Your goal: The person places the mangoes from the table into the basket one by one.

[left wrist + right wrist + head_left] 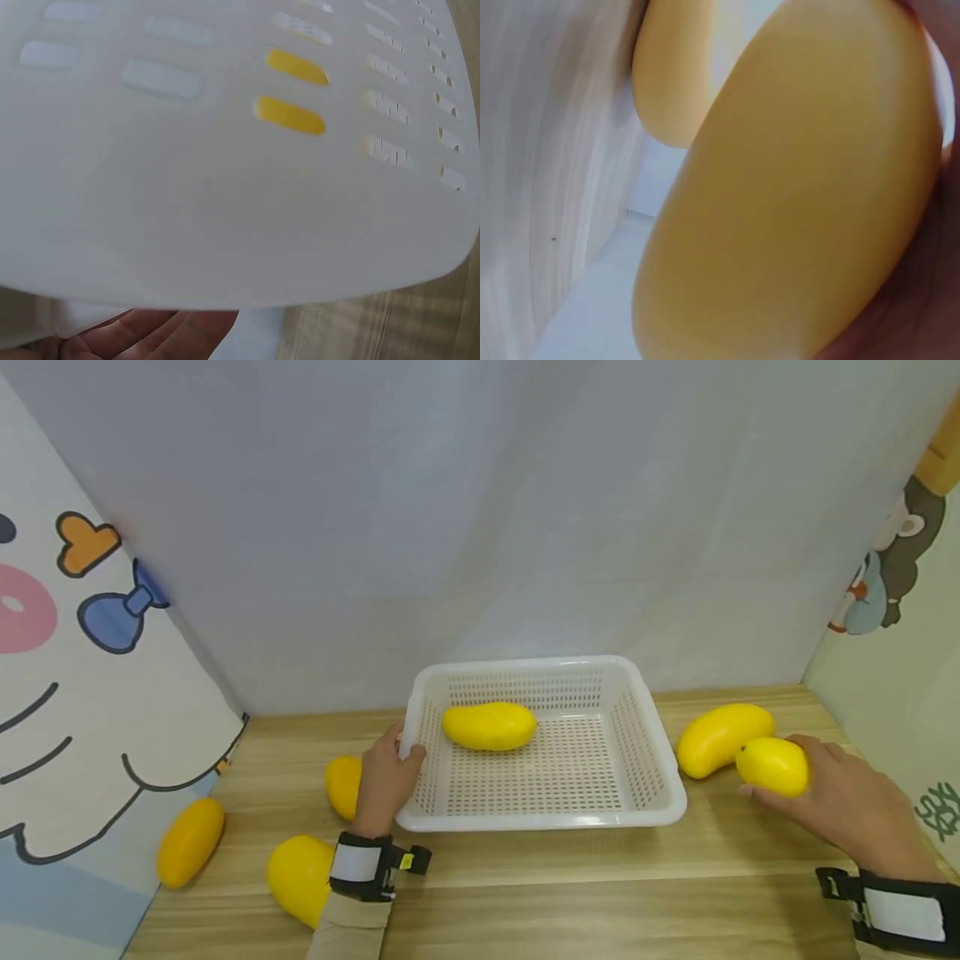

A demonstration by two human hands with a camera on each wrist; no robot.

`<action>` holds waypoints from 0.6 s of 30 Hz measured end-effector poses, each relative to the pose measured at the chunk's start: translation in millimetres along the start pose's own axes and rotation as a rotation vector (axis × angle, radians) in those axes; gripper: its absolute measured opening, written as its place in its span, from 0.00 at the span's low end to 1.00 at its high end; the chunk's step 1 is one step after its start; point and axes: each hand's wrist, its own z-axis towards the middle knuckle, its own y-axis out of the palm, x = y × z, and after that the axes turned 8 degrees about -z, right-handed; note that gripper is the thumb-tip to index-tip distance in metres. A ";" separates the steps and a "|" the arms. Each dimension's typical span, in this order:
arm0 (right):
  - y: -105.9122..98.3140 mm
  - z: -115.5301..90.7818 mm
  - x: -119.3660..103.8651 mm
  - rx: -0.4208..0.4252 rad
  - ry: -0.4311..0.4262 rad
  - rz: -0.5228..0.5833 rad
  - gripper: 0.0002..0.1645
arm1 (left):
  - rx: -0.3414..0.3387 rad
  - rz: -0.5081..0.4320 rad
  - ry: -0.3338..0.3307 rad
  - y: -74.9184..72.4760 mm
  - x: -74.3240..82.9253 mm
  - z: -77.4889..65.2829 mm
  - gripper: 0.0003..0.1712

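Observation:
A white perforated plastic basket stands at the back of the wooden table, one yellow mango lying inside near its left end. My left hand grips the basket's left rim, thumb on the inner side. In the left wrist view the basket wall fills most of the picture, with fingers below it. To the right of the basket my right hand holds a yellow mango, also large in the right wrist view. Another mango lies just behind it on the table.
Left of the basket, a mango lies partly behind the left hand, and another mango is partly covered by the left forearm. A further mango rests by the left wall panel. A grey backdrop rises behind the basket.

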 end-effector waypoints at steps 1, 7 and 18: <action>-0.9 -0.3 -0.6 0.006 0.002 0.002 0.61 | 0.000 -0.003 0.001 0.2 -0.2 0.2 0.29; -4.2 -1.4 -2.2 0.026 0.012 0.013 0.61 | -0.004 -0.009 0.001 0.9 -2.1 0.0 0.29; -19.0 -4.4 -11.2 0.105 -0.009 0.029 0.57 | 0.003 -0.010 -0.001 1.4 -2.5 0.9 0.28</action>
